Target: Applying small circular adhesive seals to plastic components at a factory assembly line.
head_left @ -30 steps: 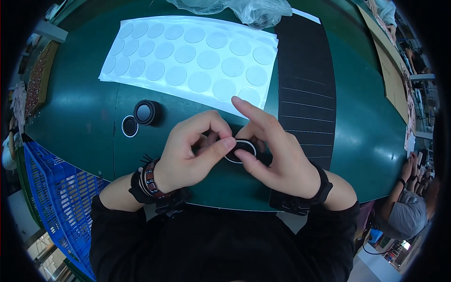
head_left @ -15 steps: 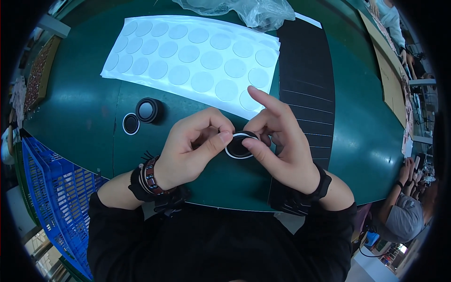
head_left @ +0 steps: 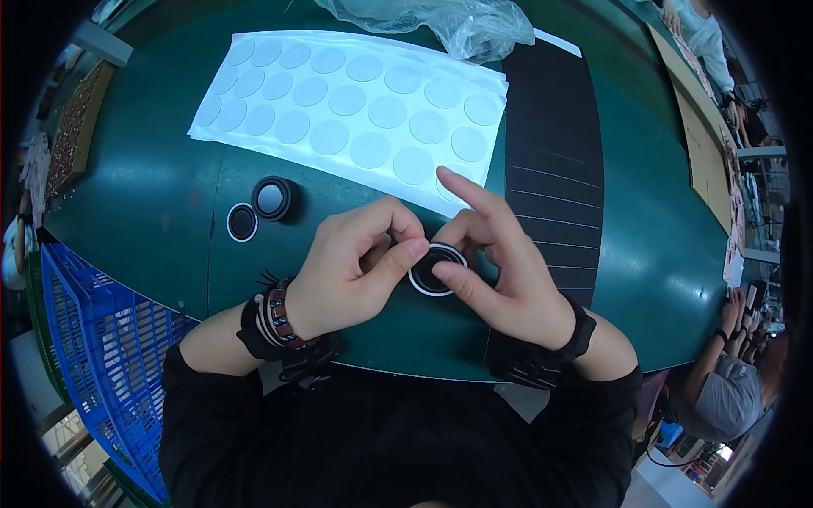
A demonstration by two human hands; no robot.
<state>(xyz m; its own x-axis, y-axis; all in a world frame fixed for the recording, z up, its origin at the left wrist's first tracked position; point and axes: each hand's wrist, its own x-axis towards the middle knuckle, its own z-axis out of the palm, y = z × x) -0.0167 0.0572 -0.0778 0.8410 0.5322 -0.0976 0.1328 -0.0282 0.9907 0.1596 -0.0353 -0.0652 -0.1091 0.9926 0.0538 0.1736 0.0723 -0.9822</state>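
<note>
1. Drawn together in the grip of the left hand [head_left: 356, 275], thumb tip against forefinger, right at the upper-left rim of the white-rimmed black disc [head_left: 424, 273]; too small to tell whether closed over the rim itself or merely touching.
2. Clamped on the same disc in the grip of the right hand [head_left: 517, 284], with thumb laid on the dark inner face and fingers curled behind the far rim; straightened and lifted at the forefinger, reaching up and left in view over a corner of the white sheet [head_left: 347, 100].
3. Held between both hands, over the green bench [head_left: 381, 347], near the wearer's edge.
4. Turned with the dark inner face up toward the head camera; near-round in outline, so cannot tell any long axis.
5. To the left, well apart from the disc, with a black knob-like part [head_left: 273, 200] just beside a flat white-rimmed piece [head_left: 242, 223].
6. Beyond the right hand, with a slit black strip [head_left: 555, 127] alongside the sheet.
</note>
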